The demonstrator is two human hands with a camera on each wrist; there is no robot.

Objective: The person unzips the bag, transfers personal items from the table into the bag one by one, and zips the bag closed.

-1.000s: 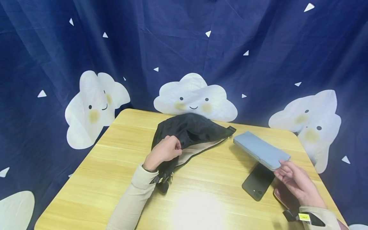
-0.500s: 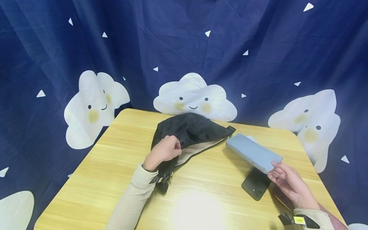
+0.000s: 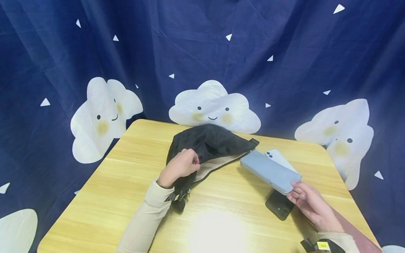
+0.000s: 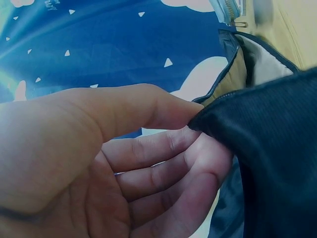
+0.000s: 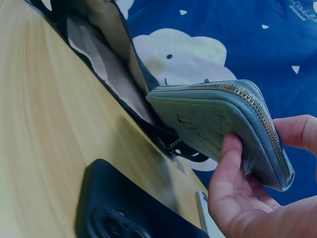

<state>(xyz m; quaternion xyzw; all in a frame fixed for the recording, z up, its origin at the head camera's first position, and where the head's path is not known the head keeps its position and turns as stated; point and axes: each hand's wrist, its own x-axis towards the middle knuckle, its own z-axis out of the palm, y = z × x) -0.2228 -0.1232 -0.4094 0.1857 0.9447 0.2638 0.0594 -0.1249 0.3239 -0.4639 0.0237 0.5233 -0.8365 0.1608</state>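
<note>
blue zip-around wallet aloft over table, at 4 o'clock from black fabric bag, near its mouth. right hand pinches wallet's 4 o'clock end between thumb and fingers. probably light, semi-stiff, smooth, hardly fragile; mid-body hold likely surer. left hand pinches bag's zippered edge; fabric looks soft, floppy. mouth gapes, pale lining visible, deeper contents hidden. black smartphone at wallet's 5 o'clock, white smartphone at 1 o'clock.

Indoor spot — cloud-print curtain, table
</note>
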